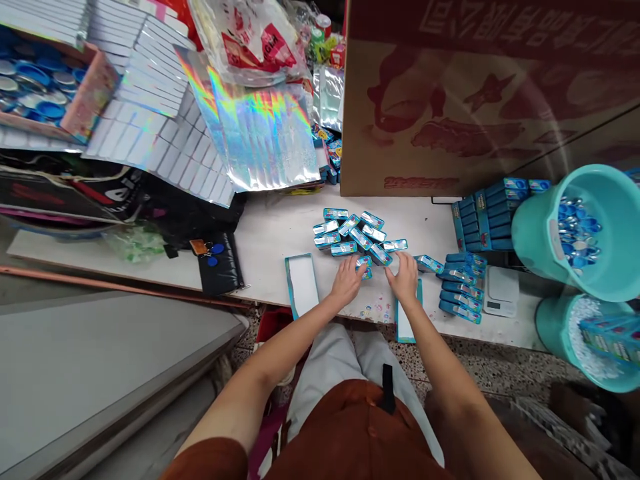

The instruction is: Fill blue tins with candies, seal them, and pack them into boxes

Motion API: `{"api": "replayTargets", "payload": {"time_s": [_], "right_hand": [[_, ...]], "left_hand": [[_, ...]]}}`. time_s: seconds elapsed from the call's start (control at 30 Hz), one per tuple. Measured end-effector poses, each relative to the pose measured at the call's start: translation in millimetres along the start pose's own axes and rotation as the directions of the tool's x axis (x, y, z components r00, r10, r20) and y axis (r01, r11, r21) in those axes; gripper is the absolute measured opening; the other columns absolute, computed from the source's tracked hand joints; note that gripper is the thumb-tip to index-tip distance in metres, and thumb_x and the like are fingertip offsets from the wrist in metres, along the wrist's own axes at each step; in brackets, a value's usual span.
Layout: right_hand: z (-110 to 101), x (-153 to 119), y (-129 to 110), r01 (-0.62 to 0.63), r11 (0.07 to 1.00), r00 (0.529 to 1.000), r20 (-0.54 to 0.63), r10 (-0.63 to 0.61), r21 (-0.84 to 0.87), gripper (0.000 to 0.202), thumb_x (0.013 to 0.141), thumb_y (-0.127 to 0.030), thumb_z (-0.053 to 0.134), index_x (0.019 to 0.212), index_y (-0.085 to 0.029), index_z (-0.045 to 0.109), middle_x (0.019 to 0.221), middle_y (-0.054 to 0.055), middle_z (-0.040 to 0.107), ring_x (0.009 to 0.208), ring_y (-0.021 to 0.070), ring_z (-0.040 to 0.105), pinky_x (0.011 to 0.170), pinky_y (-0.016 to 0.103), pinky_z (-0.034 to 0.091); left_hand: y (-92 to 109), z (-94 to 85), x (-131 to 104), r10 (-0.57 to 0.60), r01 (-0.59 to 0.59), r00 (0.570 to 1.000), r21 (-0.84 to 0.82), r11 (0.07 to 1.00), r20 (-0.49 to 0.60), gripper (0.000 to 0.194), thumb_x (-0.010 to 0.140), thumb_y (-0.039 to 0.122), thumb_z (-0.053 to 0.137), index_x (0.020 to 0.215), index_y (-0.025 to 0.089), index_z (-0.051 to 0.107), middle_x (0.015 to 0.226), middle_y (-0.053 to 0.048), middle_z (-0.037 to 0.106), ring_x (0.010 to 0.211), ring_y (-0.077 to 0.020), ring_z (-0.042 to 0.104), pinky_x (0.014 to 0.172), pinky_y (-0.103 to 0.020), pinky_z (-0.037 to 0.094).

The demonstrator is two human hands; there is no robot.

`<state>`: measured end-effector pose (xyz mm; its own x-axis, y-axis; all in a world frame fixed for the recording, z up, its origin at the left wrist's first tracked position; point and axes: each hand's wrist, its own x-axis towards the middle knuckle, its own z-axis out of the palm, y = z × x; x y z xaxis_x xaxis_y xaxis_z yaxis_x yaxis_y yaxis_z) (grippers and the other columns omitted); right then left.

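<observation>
A loose cluster of small blue boxes with shiny tops (359,238) lies on the white table. At its near edge my left hand (349,280) has its fingers closed against a pair of the small blue boxes (367,273). My right hand (404,279) is at the cluster's right side, thumb and fingers apart. Its fingertips are close to a blue box (395,245); whether they touch it I cannot tell. Another blue box (429,264) lies just right of that hand. An open shallow tray (302,285) rests left of my hands, and a second tray (409,320) lies partly under my right forearm.
Stacked blue boxes (461,287) stand to the right, beside a white scale (501,291). Two turquoise buckets (535,220) crowd the right end. A large cardboard carton (425,133) walls off the back. Silvery sheets (270,140) and a black pouch (220,265) occupy the left.
</observation>
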<state>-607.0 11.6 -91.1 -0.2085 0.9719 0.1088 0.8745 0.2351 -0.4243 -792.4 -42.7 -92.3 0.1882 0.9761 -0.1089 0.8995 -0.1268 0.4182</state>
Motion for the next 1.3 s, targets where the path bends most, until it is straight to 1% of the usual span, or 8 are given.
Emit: {"api": "replayTargets", "payload": {"time_s": [0.13,0.33,0.47,0.57,0.63,0.73,0.93,1.3], "right_hand": [[3,11,3,-0.004,1.000,0.999,0.046,0.003,0.005,0.062,0.081,-0.037,0.060,0.135,-0.015,0.040,0.132,0.019,0.047,0.124,0.0312,0.040,0.102,0.049,0.037],[-12,28,8,0.072,0.997,0.991,0.106,-0.075,0.035,0.066,0.081,-0.048,0.060,0.135,-0.016,0.040,0.136,0.018,0.045,0.128,0.0312,0.039,0.106,0.050,0.033],[-19,22,9,0.069,0.992,0.994,0.079,-0.077,0.101,0.049,0.089,-0.045,0.051,0.128,-0.017,0.048,0.130,0.015,0.051,0.123,0.0273,0.043,0.105,0.046,0.034],[-18,11,9,0.007,0.988,0.999,0.048,-0.014,0.154,0.043,0.091,-0.044,0.047,0.124,-0.017,0.050,0.124,0.014,0.055,0.119,0.0255,0.047,0.103,0.044,0.036],[-16,7,10,-0.032,0.985,0.999,0.047,0.024,0.170,0.042,0.090,-0.045,0.048,0.121,-0.017,0.052,0.121,0.014,0.056,0.117,0.0254,0.048,0.103,0.043,0.036],[-11,9,13,-0.071,0.979,0.997,0.043,0.064,0.189,0.039,0.091,-0.043,0.047,0.119,-0.016,0.053,0.120,0.014,0.057,0.116,0.0253,0.049,0.102,0.042,0.037],[-4,20,16,-0.132,0.974,0.991,0.037,0.128,0.184,0.033,0.089,-0.039,0.049,0.110,-0.016,0.058,0.106,0.012,0.061,0.103,0.0253,0.054,0.095,0.041,0.042],[13,6,15,-0.080,0.991,0.956,0.288,0.048,0.103,0.041,0.082,-0.017,0.057,0.123,-0.016,0.054,0.116,0.012,0.062,0.102,0.0253,0.060,0.087,0.038,0.048]], "left_hand": [[-1,5.4,4,-0.126,0.123,0.992,-0.078,0.989,-0.031,0.073,0.076,0.017,0.059,0.142,0.011,0.028,0.134,-0.022,0.044,0.126,-0.0346,0.041,0.104,-0.051,0.030],[-17,3.5,-4,-0.164,0.158,0.986,-0.322,0.933,0.008,0.070,0.069,0.030,0.071,0.130,0.014,0.041,0.126,-0.017,0.049,0.119,-0.0333,0.045,0.100,-0.047,0.038],[-24,-9.9,-31,-0.345,0.358,0.921,-0.743,0.565,0.181,0.075,0.064,0.043,0.075,0.125,0.014,0.043,0.121,-0.014,0.055,0.113,-0.0289,0.053,0.099,-0.043,0.042],[-25,-25.5,-52,-0.249,0.454,0.882,-0.861,0.229,0.399,0.071,0.066,0.045,0.072,0.124,0.015,0.044,0.119,-0.011,0.059,0.109,-0.0257,0.058,0.094,-0.039,0.046],[-25,-35.6,-61,-0.193,0.483,0.871,-0.861,0.163,0.452,0.072,0.065,0.045,0.073,0.124,0.016,0.045,0.119,-0.010,0.059,0.108,-0.0254,0.058,0.093,-0.037,0.047],[-24,-47.0,-66,-0.163,0.446,0.895,-0.847,0.290,0.415,0.072,0.066,0.045,0.073,0.126,0.019,0.043,0.121,-0.009,0.057,0.109,-0.0245,0.058,0.094,-0.037,0.046],[-14,-49.5,-53,-0.002,0.068,0.989,-0.438,0.897,0.149,0.068,0.065,0.034,0.074,0.125,0.020,0.045,0.123,-0.012,0.051,0.118,-0.0306,0.046,0.102,-0.044,0.038],[6,-8.0,-5,0.273,-0.262,0.948,-0.083,0.962,0.166,0.064,0.067,0.012,0.061,0.129,0.016,0.044,0.128,-0.017,0.050,0.124,-0.0325,0.043,0.104,-0.047,0.032]]}}
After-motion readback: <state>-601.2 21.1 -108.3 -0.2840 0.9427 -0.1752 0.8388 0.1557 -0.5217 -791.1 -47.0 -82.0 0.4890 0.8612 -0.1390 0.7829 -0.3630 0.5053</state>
